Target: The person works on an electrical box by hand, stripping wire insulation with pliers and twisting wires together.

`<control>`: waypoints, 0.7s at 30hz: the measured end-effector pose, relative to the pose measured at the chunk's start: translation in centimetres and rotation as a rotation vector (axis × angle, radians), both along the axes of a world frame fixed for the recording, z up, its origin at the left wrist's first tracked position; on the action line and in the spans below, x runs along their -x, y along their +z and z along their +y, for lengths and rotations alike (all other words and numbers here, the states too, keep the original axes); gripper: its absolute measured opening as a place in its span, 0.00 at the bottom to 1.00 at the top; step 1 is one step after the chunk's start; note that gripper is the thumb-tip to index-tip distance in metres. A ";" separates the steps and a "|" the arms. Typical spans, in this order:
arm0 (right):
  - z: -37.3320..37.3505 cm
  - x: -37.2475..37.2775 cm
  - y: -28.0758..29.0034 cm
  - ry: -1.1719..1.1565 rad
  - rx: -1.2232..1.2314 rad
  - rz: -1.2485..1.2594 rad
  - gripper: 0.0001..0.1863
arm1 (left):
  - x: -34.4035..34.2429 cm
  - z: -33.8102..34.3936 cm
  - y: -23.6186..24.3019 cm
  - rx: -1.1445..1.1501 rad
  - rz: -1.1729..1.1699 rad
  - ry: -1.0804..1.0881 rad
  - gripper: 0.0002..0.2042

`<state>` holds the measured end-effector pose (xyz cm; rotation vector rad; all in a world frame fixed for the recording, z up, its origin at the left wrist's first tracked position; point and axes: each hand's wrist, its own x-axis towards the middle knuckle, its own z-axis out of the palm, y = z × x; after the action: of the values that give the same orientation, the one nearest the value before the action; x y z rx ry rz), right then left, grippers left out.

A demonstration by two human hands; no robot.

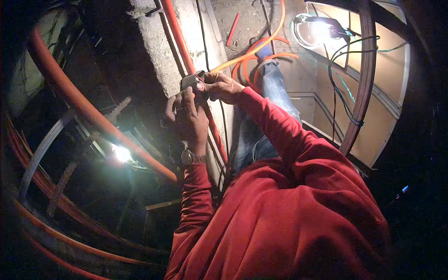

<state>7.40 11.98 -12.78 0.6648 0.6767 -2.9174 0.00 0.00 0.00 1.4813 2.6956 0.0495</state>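
Observation:
A small dark grey box (191, 82) sits on a red conduit (176, 32) along a pale concrete edge (156, 46), where an orange-yellow tube (240, 58) also meets it. My left hand (189, 112) is at the box from below, fingers bent against its lower part. My right hand (221, 87) grips the box from the right, thumb and fingertips pressed at its face. Whatever small part is between my fingertips is too small to make out.
Below my red sleeves, my jean-clad leg (277, 93) rests near loose orange tubing (280, 39). At right are a bright lamp (322, 30), dangling cables (333, 79) and beige panels (382, 93). A darker lower space at left holds large orange pipes (93, 112) and another light (122, 154).

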 end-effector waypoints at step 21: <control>-2.0 -0.1 2.0 -0.203 -0.016 -0.236 0.15 | 0.2 -0.2 0.0 -0.016 -0.056 0.000 0.35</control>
<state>7.51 9.98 -10.79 1.1182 0.6397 -2.9424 -0.18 -0.24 0.01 1.4621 2.6576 0.1110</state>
